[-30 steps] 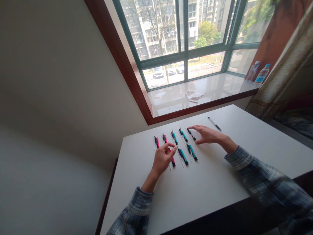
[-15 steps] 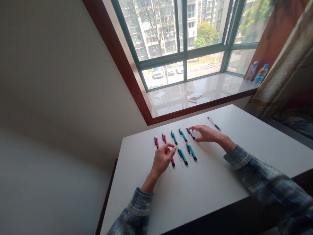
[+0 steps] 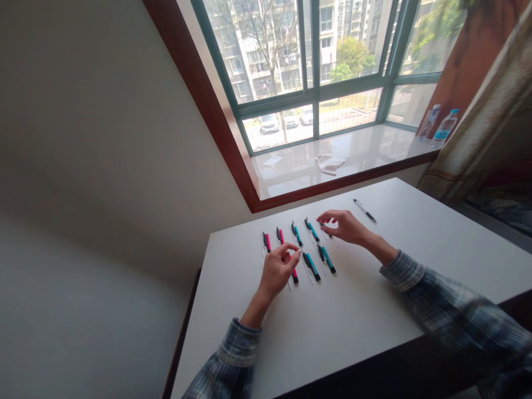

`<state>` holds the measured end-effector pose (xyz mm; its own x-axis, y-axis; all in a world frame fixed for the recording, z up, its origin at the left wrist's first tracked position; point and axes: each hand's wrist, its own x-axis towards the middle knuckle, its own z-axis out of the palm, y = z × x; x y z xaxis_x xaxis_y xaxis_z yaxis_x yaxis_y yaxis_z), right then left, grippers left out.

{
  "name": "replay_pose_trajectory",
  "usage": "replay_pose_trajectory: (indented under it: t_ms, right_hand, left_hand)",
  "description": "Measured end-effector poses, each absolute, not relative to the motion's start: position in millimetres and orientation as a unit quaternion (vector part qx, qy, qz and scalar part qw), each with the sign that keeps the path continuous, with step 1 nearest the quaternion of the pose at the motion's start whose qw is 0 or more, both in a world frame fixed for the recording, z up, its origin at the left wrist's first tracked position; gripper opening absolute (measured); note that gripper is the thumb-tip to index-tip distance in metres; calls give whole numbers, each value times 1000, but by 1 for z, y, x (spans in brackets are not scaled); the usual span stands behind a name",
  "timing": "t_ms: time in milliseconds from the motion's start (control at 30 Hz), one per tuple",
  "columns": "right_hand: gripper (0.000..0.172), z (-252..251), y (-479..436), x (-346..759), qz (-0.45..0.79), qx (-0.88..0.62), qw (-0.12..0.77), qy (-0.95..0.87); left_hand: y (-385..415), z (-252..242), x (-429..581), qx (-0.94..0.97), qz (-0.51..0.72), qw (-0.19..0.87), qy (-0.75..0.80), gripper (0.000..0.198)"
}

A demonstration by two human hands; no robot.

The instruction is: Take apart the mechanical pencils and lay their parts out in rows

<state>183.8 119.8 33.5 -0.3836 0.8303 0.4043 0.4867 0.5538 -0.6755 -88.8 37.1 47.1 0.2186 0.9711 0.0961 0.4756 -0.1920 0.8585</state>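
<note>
Taken-apart pens lie in two rows, each with a coloured barrel, a black part and a thin pale rod. My left hand (image 3: 280,269) hovers over the near row in a pinch, a tiny pale bit at its fingertips too small to name. Beneath it a pink barrel (image 3: 295,272) is partly covered. Just right of it lie a teal barrel (image 3: 315,267) and another teal barrel (image 3: 328,259). My right hand (image 3: 344,226), thumb and fingers apart, is over the right end of the far row, hiding most of a black pen part (image 3: 331,235). Whether it touches that part, I cannot tell.
A whole black-and-silver pen (image 3: 364,211) lies farther right on the white table (image 3: 353,310). Behind the table runs a window sill (image 3: 291,174) with a crumpled cloth or paper (image 3: 330,164) and plastic bottles (image 3: 445,126). A curtain (image 3: 465,127) hangs at right.
My right hand has lifted slightly; its thumb has moved up and left towards the fingers, across the black pen part. My left hand keeps its pinch in place.
</note>
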Motion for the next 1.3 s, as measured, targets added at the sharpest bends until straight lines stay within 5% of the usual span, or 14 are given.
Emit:
replay_pose_trajectory:
  t_ms: [233,467,600,833,1300]
  right_hand:
    - [36,34,90,141,468,-278,388,-743]
    - [36,23,83,125,533,-280,392,-695]
    - [37,22,96,135,480,-318,416,-704]
    - [36,20,131,183,196,-443,436,-758]
    - [27,3,144,197,170,-432,312,-829]
  left_hand:
    - [37,47,-89,706,338,343,519,36]
    - [36,46,-88,728,321,319,515,33]
    - [35,50,-86,713,344,328,516,28]
    - [34,51,-89,683,375,340,526,17]
    - [35,49,-91,689,400,348,494,23]
